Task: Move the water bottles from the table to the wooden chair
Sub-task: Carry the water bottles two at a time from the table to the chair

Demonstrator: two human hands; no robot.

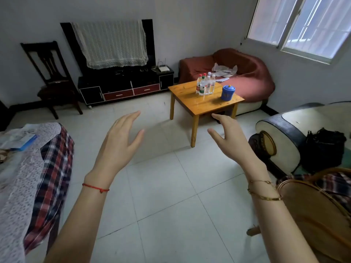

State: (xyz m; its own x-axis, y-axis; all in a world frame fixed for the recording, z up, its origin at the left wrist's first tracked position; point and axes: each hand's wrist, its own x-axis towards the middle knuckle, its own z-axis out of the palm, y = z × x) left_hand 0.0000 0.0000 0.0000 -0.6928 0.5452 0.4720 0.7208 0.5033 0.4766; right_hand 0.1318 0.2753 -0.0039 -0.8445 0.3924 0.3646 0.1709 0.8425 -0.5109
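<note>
The water bottles (205, 84) stand upright in a cluster on the far table (191, 103), well beyond both empty, spread-fingered hands. The right hand (230, 137) is nearer them than the left hand (118, 143); the wooden chair (52, 80) sits far left.

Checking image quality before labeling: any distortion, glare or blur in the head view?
Head view: strong wide-angle bending at the edges, the window frame leans; daylight from it is blown out; soft glare on the table top; the water bottles are small and slightly soft; left hand and right hand reasonably sharp.
</note>
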